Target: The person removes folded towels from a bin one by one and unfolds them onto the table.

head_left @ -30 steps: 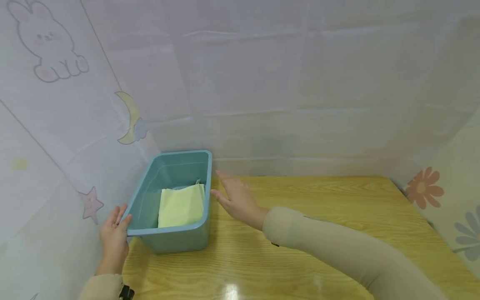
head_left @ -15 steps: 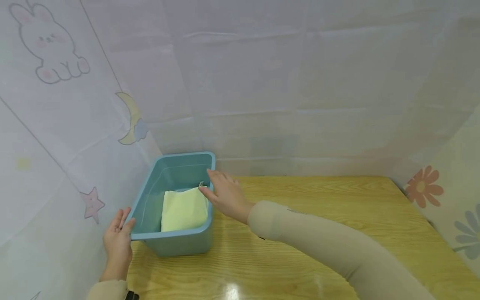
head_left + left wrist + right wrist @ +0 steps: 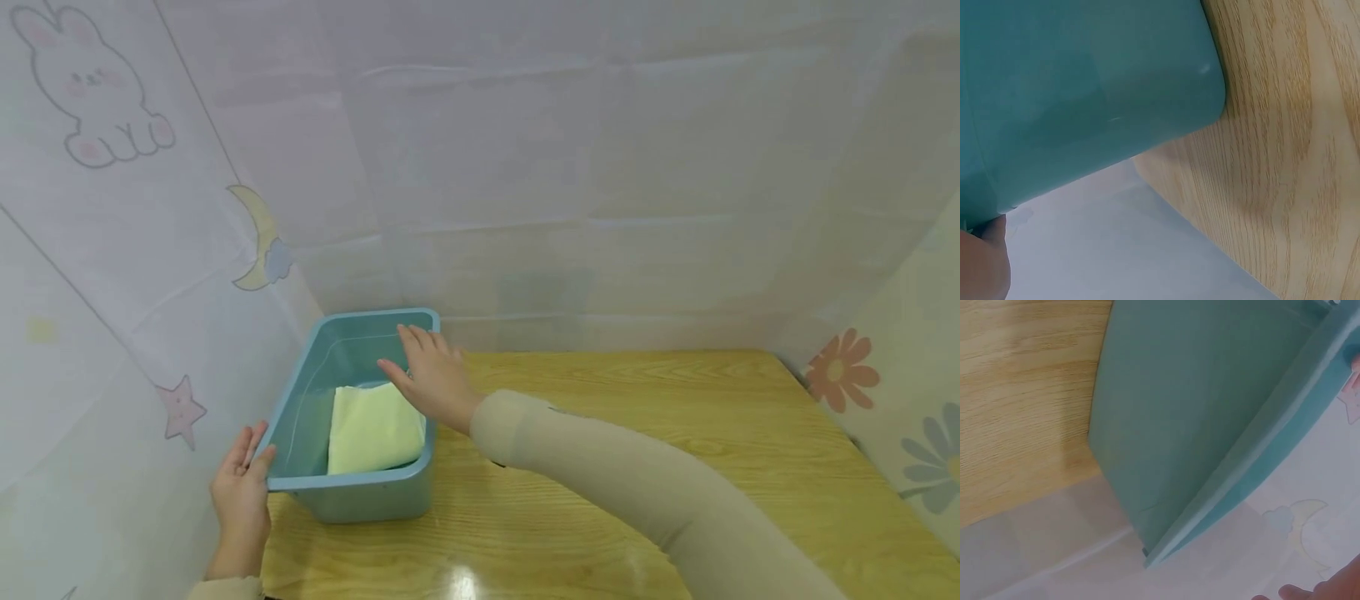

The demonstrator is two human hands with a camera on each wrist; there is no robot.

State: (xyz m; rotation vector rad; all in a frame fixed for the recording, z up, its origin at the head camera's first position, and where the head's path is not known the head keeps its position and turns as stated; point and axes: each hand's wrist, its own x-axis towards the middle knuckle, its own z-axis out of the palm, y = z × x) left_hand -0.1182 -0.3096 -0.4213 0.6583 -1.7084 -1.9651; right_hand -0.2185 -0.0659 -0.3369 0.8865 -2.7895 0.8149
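Observation:
A blue plastic bin (image 3: 367, 500) stands on the wooden table at the left. Folded pale yellow cloth (image 3: 375, 429) lies inside it. My left hand (image 3: 242, 500) grips the bin's near left corner, thumb over the rim and fingers along the outer side; in the left wrist view part of this hand (image 3: 982, 265) shows at the rim. My right hand (image 3: 435, 375) is held over the bin's right rim, fingers extended, holding nothing. In the right wrist view its fingertips (image 3: 1310, 590) appear at the lower right, apart from the bin's outer wall (image 3: 1166, 419).
The wooden table (image 3: 570, 475) extends to the right of the bin. A pale printed sheet (image 3: 525, 208) hangs close behind the bin, and a similar sheet (image 3: 112, 350) stands along the left side.
The bin has shifted slightly right and nearer, with my left hand moving along on its corner. My right hand has moved left from beside the bin to over its right rim.

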